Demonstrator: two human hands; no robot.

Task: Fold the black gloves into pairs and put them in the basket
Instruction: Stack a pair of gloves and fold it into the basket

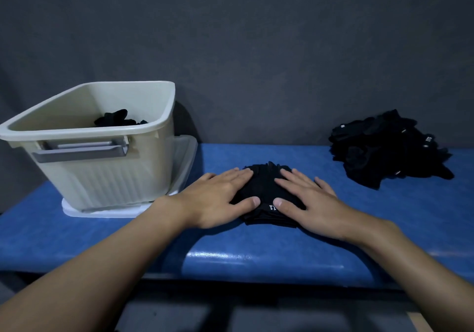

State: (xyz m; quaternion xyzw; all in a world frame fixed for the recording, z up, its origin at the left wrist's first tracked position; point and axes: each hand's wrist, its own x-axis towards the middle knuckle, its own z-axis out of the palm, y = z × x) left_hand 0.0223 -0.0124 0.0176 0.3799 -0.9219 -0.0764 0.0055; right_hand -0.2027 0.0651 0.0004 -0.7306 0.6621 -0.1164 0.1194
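A pair of black gloves (265, 188) lies flat on the blue bench in the middle, with a small white label near its front edge. My left hand (218, 198) rests flat on the pair's left side, fingers spread. My right hand (307, 198) presses flat on its right side. A beige plastic basket (107, 172) stands at the left; black gloves (118, 120) show inside it. A loose pile of black gloves (389, 149) sits at the right, against the wall.
The basket stands on a white lid (102, 212). The blue padded bench (256, 254) runs across the view, with its front edge near me. A dark grey wall (256, 49) closes off the back.
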